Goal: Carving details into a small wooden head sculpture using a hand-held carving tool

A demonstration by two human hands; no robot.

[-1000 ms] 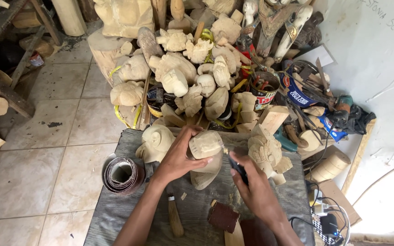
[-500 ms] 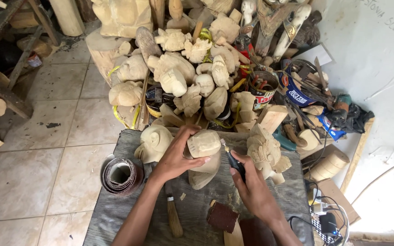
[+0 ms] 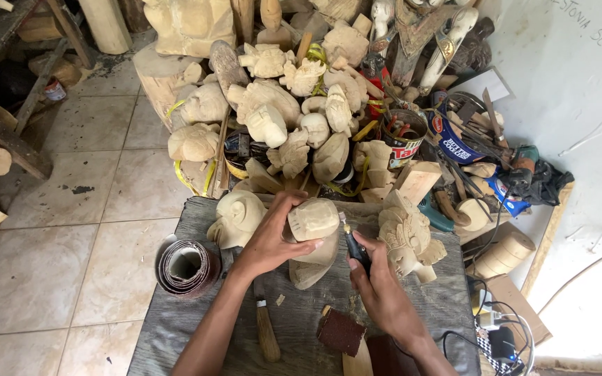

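My left hand (image 3: 272, 238) grips a pale unfinished wooden carving (image 3: 313, 237) and holds it upright on a grey cloth-covered work surface (image 3: 182, 327). My right hand (image 3: 377, 282) holds a small black-handled carving tool (image 3: 354, 244), its tip touching the carving's right side. A second pale carved figure (image 3: 407, 233) stands just right of the tool. A rounded carved head (image 3: 237, 217) lies just left of my left hand.
A roll of sandpaper (image 3: 186, 266) sits at the surface's left edge. A wooden-handled tool (image 3: 267, 333) and a dark red sanding block (image 3: 341, 332) lie near my forearms. A heap of several pale carvings (image 3: 280, 111) and tool cans (image 3: 404, 136) rises behind.
My right hand has brought the tool closer against the carving's right side. My left hand has shifted slightly on the carving, which stays in place.
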